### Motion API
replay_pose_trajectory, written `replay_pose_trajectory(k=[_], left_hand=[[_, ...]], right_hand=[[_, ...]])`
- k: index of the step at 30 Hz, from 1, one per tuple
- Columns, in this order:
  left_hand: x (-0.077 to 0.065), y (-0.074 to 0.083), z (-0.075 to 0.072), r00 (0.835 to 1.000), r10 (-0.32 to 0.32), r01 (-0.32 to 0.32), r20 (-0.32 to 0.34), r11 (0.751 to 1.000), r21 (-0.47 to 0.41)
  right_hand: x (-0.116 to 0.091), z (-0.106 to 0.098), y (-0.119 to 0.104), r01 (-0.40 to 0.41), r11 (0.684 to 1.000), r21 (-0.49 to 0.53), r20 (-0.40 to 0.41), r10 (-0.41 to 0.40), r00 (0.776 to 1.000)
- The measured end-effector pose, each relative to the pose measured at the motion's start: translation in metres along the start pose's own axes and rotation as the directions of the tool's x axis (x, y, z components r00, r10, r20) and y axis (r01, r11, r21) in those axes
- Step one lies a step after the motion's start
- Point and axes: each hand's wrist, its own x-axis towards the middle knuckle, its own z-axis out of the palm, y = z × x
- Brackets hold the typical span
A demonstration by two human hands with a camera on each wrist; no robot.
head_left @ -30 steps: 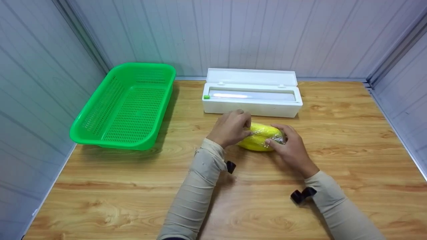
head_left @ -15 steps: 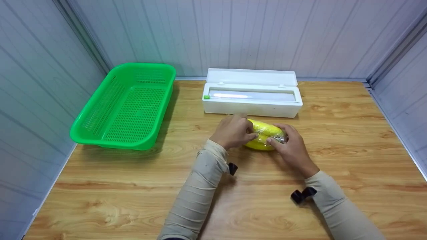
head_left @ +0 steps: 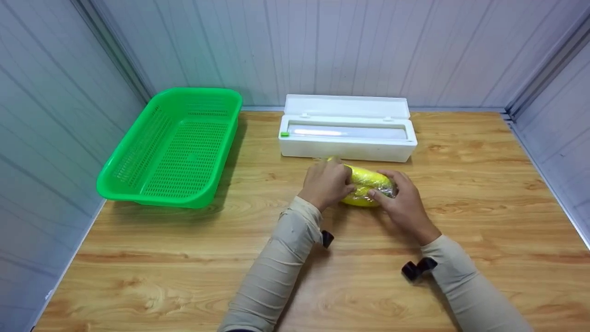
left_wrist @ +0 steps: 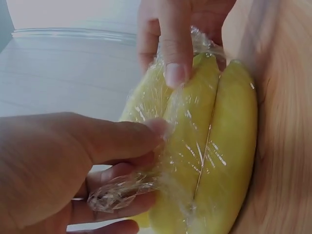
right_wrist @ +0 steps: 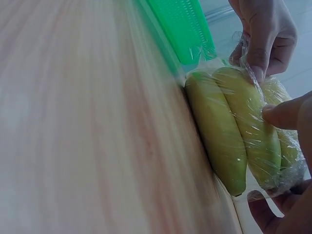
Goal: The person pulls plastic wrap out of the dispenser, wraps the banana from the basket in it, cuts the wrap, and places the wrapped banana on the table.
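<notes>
A bunch of yellow bananas [head_left: 365, 177] lies on the wooden table, wrapped in clear cling film. My left hand [head_left: 324, 183] is at the bunch's left end, where thumb and fingers pinch the film. In the left wrist view a crumpled wad of cling film [left_wrist: 119, 192] shows against the fingers of that hand. At the opposite end, my right hand [head_left: 406, 208] grips the bunch, thumb on top and fingers around the far side. The right wrist view shows several bananas [right_wrist: 214, 126] side by side, the film stretched shiny over them.
Behind the hands stands a long white cling film dispenser box [head_left: 348, 150], its lid raised, a green slider [head_left: 285, 134] at its left. A green perforated basket [head_left: 214, 193] sits at the left. Panel walls [head_left: 345, 50] enclose the table's back and sides.
My left hand has shifted slightly to the right along the bananas, still pinching film. The bunch has tilted slightly. My right hand has stayed nearly in place.
</notes>
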Motion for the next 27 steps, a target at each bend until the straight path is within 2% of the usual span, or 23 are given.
replay_pose_trajectory(k=[8,12,18,22,27], left_hand=[[-0.001,0.004,0.002,0.999,-0.044,0.043,0.013,0.999,0.020],[-0.001,0.005,0.004,0.999,-0.050,0.050,-0.004,0.998,0.044],[-0.001,0.008,0.006,0.998,-0.055,0.056,-0.003,0.996,0.068],[0.000,0.006,0.006,0.999,-0.031,0.031,0.007,0.999,0.035],[-0.001,-0.004,0.001,0.997,-0.004,0.011,0.076,0.996,-0.094]], right_hand=[[0.001,0.001,-0.001,-0.007,1.000,-0.003,0.009,0.007,1.000],[0.004,0.003,-0.004,-0.033,0.999,-0.003,0.017,0.033,0.999],[0.012,0.010,-0.007,-0.075,0.993,-0.088,0.005,0.075,0.997],[0.016,0.011,-0.008,-0.088,0.986,-0.141,-0.017,0.086,0.996],[0.019,0.011,-0.006,-0.074,0.992,-0.106,-0.018,0.072,0.997]])
